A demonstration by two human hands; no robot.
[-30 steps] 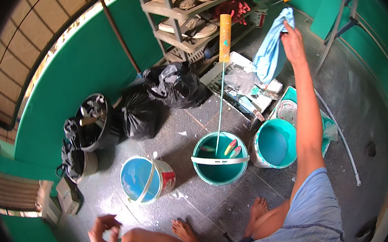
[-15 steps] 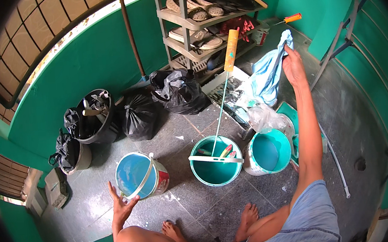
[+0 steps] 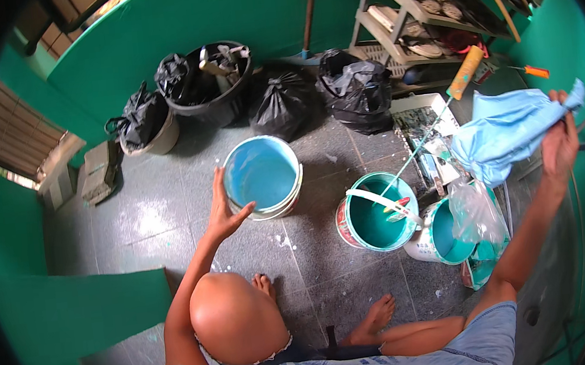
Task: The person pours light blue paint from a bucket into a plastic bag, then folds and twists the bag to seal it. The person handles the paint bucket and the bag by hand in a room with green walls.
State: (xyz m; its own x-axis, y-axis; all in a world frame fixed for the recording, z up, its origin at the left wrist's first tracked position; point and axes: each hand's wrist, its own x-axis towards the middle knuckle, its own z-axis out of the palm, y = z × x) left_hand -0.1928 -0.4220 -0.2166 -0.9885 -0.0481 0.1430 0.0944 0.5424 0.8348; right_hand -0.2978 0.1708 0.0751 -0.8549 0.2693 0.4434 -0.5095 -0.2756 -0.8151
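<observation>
My right hand (image 3: 561, 146), raised at the far right, grips a light blue cloth (image 3: 506, 130) by one end, and the rest hangs to the left. My left hand (image 3: 224, 206) is against the near left side of a white bucket (image 3: 263, 175) with a blue inside, fingers apart and thumb near the rim. The bucket's handle lies down along its right side. To the right stands a second bucket (image 3: 362, 235) coated in green paint, holding a long-handled paint roller (image 3: 466, 73) with an orange grip and some brushes. A smaller green-stained bucket (image 3: 445, 234) sits beside it.
A clear plastic bag (image 3: 477, 210) lies by the smaller bucket. Behind are a paint-smeared tray (image 3: 433, 109) and a shoe rack (image 3: 406, 6). Black rubbish bags (image 3: 284, 106) and a dark bin (image 3: 225, 101) line the green wall. Stone blocks (image 3: 100, 171) are at left.
My view has turned left. The left bucket's handle has dropped from across its mouth to its right side. The cloth, still in my right hand, has swung out more level, farther right.
</observation>
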